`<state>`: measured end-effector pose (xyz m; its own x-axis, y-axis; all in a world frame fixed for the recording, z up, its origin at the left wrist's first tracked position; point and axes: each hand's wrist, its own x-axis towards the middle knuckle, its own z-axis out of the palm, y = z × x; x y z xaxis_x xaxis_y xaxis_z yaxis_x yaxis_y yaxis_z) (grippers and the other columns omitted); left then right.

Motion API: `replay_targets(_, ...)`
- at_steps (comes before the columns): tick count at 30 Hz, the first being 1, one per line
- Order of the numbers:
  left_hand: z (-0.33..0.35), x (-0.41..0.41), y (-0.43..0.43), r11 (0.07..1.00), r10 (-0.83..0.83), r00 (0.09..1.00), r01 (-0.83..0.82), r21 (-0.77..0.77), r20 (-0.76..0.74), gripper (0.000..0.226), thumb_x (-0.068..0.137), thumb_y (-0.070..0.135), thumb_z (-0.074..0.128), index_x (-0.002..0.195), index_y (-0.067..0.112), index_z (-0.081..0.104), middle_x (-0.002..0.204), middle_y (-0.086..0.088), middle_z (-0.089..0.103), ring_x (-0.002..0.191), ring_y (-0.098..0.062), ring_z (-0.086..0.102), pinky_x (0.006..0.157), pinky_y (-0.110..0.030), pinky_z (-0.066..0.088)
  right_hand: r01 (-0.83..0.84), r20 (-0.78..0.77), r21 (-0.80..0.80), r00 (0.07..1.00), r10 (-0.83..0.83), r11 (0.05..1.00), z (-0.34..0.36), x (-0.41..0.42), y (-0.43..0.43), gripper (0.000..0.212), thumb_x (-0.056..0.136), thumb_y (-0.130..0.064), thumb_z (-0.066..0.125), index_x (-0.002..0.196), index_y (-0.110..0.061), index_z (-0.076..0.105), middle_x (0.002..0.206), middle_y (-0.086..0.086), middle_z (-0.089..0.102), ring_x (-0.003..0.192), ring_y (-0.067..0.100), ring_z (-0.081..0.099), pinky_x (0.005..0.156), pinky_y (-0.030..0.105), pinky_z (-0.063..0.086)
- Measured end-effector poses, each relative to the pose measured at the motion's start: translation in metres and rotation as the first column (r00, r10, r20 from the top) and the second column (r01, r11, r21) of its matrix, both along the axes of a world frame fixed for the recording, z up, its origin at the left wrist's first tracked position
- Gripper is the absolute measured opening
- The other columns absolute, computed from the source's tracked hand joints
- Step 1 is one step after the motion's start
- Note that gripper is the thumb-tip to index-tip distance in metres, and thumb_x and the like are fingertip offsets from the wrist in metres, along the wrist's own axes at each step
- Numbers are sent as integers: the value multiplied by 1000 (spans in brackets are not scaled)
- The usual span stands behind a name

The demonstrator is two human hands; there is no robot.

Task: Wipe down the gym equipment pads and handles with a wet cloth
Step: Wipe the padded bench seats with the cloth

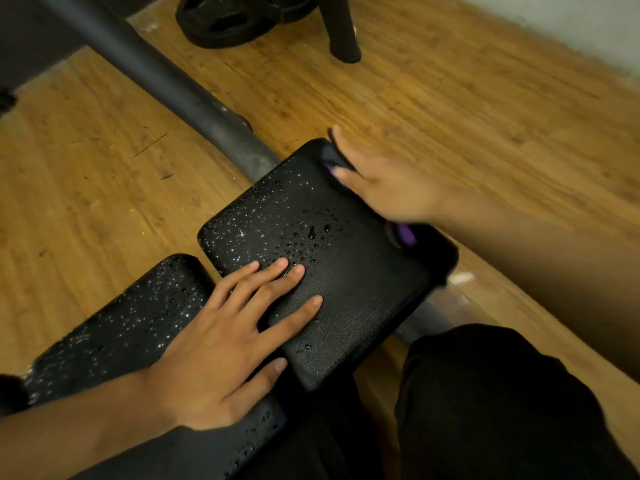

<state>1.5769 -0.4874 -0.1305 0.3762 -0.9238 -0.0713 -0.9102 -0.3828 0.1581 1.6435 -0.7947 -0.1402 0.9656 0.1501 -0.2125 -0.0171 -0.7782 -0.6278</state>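
Note:
A black padded bench seat [346, 282] fills the middle of the view, dotted with water drops. A second black pad [121, 327], also wet, lies at its near left. My right hand [384, 181] presses a dark purple cloth [405, 235] flat on the seat's far right corner; most of the cloth is hidden under the palm. My left hand [239, 337] rests palm down with fingers spread across the gap between the two pads, holding nothing.
A grey metal frame tube [162, 81] runs diagonally from the top left to the seat. Black weight plates [225, 19] and a black upright post [341, 29] stand on the wooden floor at the top. My dark-trousered legs [485, 410] are at the bottom right.

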Motion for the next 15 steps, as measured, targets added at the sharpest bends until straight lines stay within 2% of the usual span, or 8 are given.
replay_targets(3,1,-1,-1,1000,0,1000,0,12,-8,69,99,37,44,164,21,28,170,-16,24,159,-34,15,126,-57,13,21,-19,30,1000,-21,999,7,50,17,61,112,-42,27,165,-22,5,168,8,24,149,26,32,106,27,30)
replay_targets(5,1,1,-1,1000,2,1000,-2,21,-7,69,99,37,44,164,22,28,170,-15,23,159,-34,15,125,-57,13,38,-38,96,999,-35,995,8,55,20,58,112,-44,29,164,-25,13,166,6,28,148,26,33,107,28,30)
replay_targets(7,2,1,0,1000,9,1000,-9,22,-9,69,99,37,43,165,23,27,170,-14,23,159,-34,16,125,-58,14,51,-37,108,998,-48,993,8,40,17,58,111,-43,31,164,-27,13,166,4,29,148,26,34,107,27,30)
replay_targets(9,3,-1,-1,1000,18,1000,-18,15,-20,69,99,38,44,165,25,26,170,-13,23,159,-33,16,124,-58,15,46,-24,79,999,-44,996,8,12,7,60,111,-41,32,164,-28,7,169,0,21,151,23,28,109,22,27)
replay_targets(11,2,-2,-2,1000,18,1000,-18,1,-22,69,99,38,44,165,25,26,170,-13,24,159,-33,17,124,-57,14,43,-26,77,999,-41,996,7,-30,-10,61,111,-40,34,164,-32,5,169,-7,18,151,16,26,103,12,23)
replay_targets(15,1,0,-1,1000,20,1000,-21,-14,-22,70,97,38,46,163,23,30,169,-14,26,159,-33,17,126,-55,12,79,4,157,997,-81,984,11,-104,-30,60,107,-30,42,162,-29,19,161,-19,26,143,-12,20,105,-4,10)
